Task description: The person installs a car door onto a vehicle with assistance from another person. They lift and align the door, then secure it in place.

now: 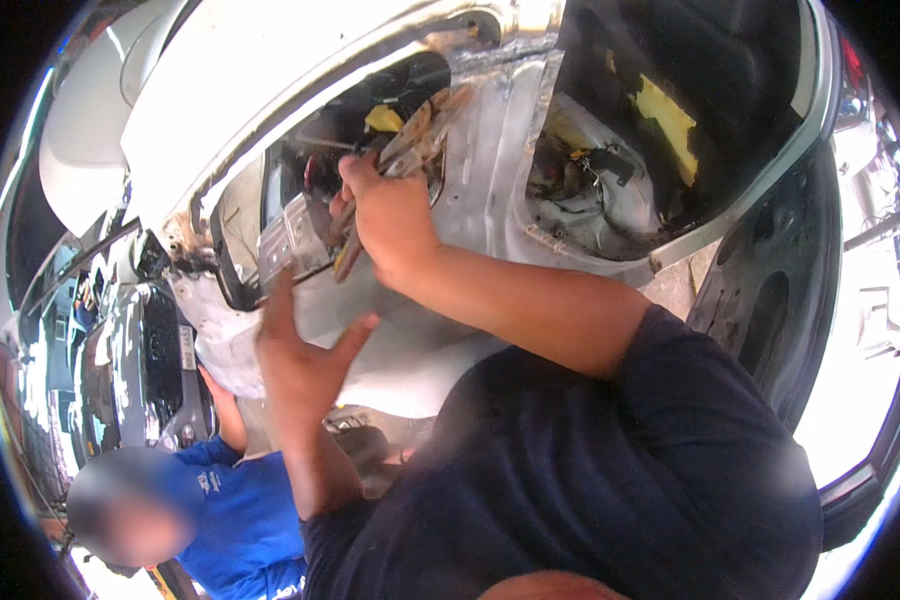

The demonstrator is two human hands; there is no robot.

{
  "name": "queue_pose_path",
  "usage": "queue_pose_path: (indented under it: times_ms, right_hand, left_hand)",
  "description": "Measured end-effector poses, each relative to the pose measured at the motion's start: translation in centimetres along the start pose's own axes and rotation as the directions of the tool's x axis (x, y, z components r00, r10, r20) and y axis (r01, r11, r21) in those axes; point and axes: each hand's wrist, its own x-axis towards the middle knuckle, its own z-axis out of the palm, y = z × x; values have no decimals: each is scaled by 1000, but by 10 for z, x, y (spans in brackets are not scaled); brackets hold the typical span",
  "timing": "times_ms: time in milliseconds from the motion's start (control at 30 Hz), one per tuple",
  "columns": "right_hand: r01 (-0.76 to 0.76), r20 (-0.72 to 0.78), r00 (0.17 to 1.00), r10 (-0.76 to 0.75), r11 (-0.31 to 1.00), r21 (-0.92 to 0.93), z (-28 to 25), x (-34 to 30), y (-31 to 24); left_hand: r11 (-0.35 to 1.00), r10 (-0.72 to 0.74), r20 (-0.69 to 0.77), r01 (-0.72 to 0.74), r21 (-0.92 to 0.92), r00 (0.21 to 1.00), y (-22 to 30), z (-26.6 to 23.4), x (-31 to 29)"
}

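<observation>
My right hand (398, 222) is closed around a long, worn, brown-and-silver metal piece (425, 135) whose exact kind I cannot make out. The piece slants from below my fist up over an opening in a bare, whitish car body (485, 170). Lower and to the left, my left hand (305, 365) is held in front of the body panel with its fingers stretched and thumb apart. Nothing is in it, and it looks slightly blurred. Behind my right hand, a silver perforated bracket (292, 240) and a yellow scrap (383, 119) show in the opening.
At the lower left a person in a blue shirt (235, 510) has a hand (226, 408) by the body's lower edge. A dark car (135, 370) stands beyond. Right of me are another body opening with loose wires (595, 165) and a dark panel (780, 290).
</observation>
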Motion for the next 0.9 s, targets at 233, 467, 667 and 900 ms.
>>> queue_pose_path:
  times_ms: [233, 467, 667, 900]
  right_hand:
    - [-40, -15, 999, 39, 998, -57, 3, -2, -8]
    - [68, 161, 986, -35, 977, -203, -17, 5, -13]
    - [104, 253, 966, 50, 824, -557, -64, -47, -50]
    - [-90, 185, 961, 204, 868, -488, -77, -72, -61]
  left_hand:
    - [927, 246, 359, -111, -357, 900, -24, 7, 96]
    - [926, 302, 466, -140, -351, 832, -20, 20, 125]
    - [875, 256, 265, -106, -473, 929, -30, 38, 101]
    - [938, 289, 150, -249, -241, 945, -35, 38, 93]
